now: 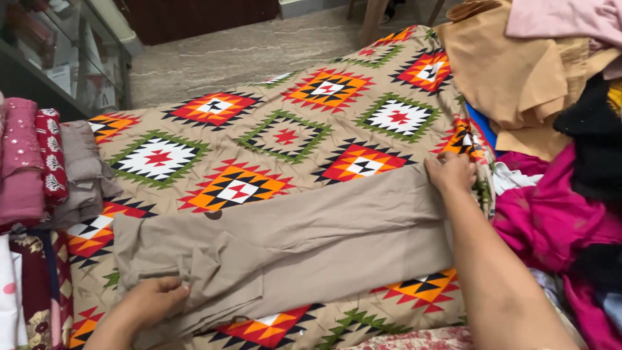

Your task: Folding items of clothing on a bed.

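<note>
Patterned bedspread (pixel 285 129), tan with red, orange and green diamond motifs, covers the bed. Folded stack of pink, red and grey clothes (pixel 45 162) at left edge. Loose heap at right: mustard-tan cloth (pixel 518 71), magenta garment (pixel 551 220), black fabric (pixel 593 136). Marbled floor (pixel 246 52) beyond.

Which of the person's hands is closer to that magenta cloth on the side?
Right. The right hand grips the beige garment at its end, just beside the magenta cloth. The left hand is at the garment's far opposite end.

No packages, labels, signs or screens can be made out.
</note>
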